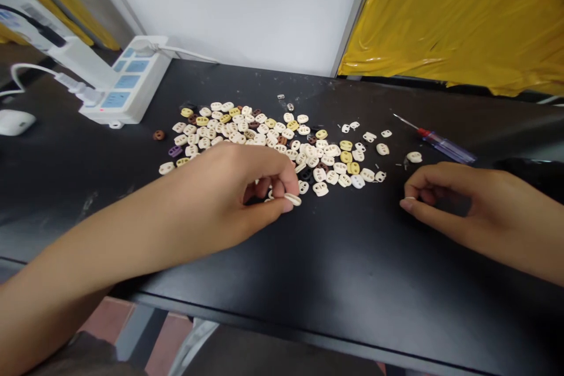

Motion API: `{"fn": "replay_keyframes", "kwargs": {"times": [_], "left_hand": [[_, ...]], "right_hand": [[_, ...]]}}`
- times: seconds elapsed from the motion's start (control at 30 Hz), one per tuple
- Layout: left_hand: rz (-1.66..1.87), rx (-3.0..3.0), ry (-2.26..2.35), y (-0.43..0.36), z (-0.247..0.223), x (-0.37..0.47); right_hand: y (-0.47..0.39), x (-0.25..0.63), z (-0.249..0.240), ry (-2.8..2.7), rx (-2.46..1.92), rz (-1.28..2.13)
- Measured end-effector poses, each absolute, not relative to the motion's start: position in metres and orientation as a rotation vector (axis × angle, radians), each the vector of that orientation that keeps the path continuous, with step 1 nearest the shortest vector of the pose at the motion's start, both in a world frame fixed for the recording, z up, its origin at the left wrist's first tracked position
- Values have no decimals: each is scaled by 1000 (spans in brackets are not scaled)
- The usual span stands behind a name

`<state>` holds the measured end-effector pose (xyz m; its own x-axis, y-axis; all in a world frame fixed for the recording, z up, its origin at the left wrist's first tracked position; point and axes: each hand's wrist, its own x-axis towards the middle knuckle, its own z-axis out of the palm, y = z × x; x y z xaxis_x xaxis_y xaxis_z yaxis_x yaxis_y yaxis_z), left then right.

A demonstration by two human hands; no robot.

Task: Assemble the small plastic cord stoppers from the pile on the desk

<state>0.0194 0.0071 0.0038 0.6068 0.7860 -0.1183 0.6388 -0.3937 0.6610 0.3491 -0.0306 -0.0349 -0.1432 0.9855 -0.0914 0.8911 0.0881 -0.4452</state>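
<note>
My left hand (247, 188) pinches a cream two-hole cord lock (292, 199) between thumb and forefinger, just in front of the pile. Behind and around that hand lies a spread of oval cord locks (312, 160), mostly cream, with some yellow, brown, purple and black ones. At the right, my right hand (467, 205) is closed, thumb and forefinger pressed together low over the table. A small pale edge shows at its fingertips, too little to name. Just beyond its knuckles sits one cream cord lock (414, 157).
A screwdriver (447, 145) with a clear purple handle lies behind my right hand. Small loose pale pieces (369, 137) are scattered right of the pile. A white power strip (132, 82) with plugs and cables stands at the back left of the black table (335, 270).
</note>
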Motion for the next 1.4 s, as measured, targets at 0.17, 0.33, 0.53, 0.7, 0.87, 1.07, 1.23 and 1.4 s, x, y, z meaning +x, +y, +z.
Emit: {"fn": "replay_keyframes", "kwargs": {"times": [0.17, 0.33, 0.53, 0.7, 0.87, 1.07, 1.23, 1.4], "left_hand": [[263, 1956, 870, -4, -8, 33], [244, 1669, 774, -15, -28, 48], [248, 1513, 762, -15, -36, 58], [269, 1498, 786, -15, -37, 61], [261, 1472, 783, -15, -37, 61], [233, 1498, 766, -14, -38, 60], [232, 1503, 764, -14, -37, 60], [242, 1446, 804, -14, -35, 63]], "right_hand": [[-45, 330, -20, -1916, -1685, 640], [-64, 305, -21, -1663, -1465, 1123], [-69, 294, -38, -1411, -1310, 1486], [-68, 289, -38, -1369, -1296, 1518], [-71, 289, -39, -1384, -1305, 1431], [-70, 288, -38, -1417, -1292, 1416], [-73, 287, -41, -1410, -1259, 1426], [-75, 290, -36, -1490, -1267, 1401]]}}
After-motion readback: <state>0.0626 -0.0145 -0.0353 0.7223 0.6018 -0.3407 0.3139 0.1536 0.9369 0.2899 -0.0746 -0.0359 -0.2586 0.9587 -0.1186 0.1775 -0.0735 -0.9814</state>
